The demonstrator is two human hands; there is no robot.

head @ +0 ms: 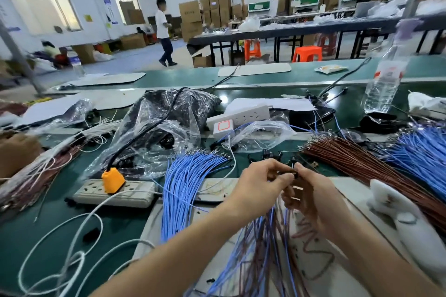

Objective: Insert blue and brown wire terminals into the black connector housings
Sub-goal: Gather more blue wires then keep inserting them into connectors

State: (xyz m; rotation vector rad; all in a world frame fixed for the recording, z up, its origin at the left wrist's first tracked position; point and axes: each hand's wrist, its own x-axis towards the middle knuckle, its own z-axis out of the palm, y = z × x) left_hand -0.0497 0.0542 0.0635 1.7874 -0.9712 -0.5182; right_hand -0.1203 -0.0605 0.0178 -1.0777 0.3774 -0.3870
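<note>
My left hand (261, 182) and my right hand (311, 194) meet above the bench, both pinching a small black connector housing (290, 173) between their fingertips. A bunch of blue and brown wires (268, 246) hangs down from my right hand toward me. A bundle of loose blue wires (185, 183) lies to the left of my hands. A brown wire bundle (357, 166) and another blue bundle (420, 152) fan out to the right. Several loose black housings (270, 153) lie just beyond my hands.
A white power strip (135, 190) with an orange plug (113, 179) sits at left, with white cables looping near it. Clear plastic bags (166, 125), another white strip (241, 117) and a water bottle (386, 79) stand behind. A person walks in the background.
</note>
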